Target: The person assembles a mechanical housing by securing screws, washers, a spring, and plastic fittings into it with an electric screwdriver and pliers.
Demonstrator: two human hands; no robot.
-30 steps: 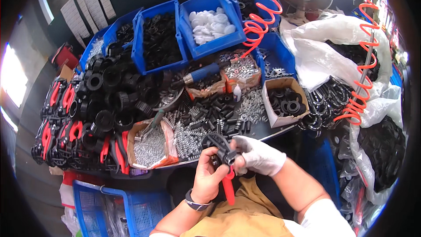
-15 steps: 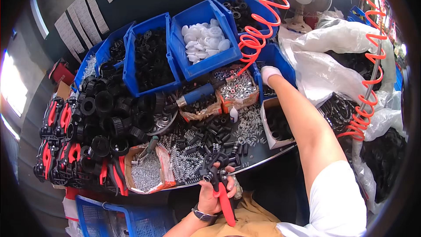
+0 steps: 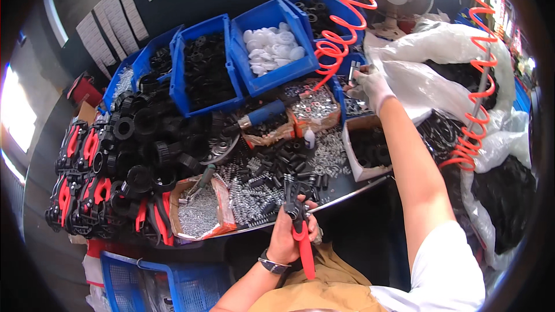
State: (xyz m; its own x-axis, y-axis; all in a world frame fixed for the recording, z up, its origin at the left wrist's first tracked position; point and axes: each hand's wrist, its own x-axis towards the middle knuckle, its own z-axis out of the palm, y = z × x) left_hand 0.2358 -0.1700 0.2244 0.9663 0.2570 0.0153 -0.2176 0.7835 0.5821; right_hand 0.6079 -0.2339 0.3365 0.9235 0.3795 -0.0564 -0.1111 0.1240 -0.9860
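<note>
- Two hands are at work, and I see them well apart; my left hand (image 3: 292, 237) sits low near the table's front edge, fingers wrapped tight round a tool with a red handle (image 3: 304, 248) and a black head, held upright just above the loose screws
- My right hand (image 3: 370, 88), in a white glove, is stretched far out to the back right; its fingers are pinched on a small shiny metal piece (image 3: 354, 73) over a blue bin of metal bits (image 3: 355, 104); what kind of piece it is I cannot tell
- Several blue bins stand along the back; one bin of white caps (image 3: 272, 52) sits in the middle; beside it on the left, a bin of black parts (image 3: 202, 72); further left a bin of small silvery hardware (image 3: 124, 81)
- A cardboard box of black rings (image 3: 370, 150) lies just under my right forearm; a torn carton of silver screws (image 3: 199, 214) sits at the front left, a pair of pliers resting in it; another open carton of washers (image 3: 315, 107) lies near the centre
- Black threaded collars (image 3: 139, 150) are heaped at the left, with red-handled tools (image 3: 81, 185) stacked beside them
- An orange coiled air hose (image 3: 341, 40) hangs across the back bins; a blue crate (image 3: 156, 283) stands below the table edge
</note>
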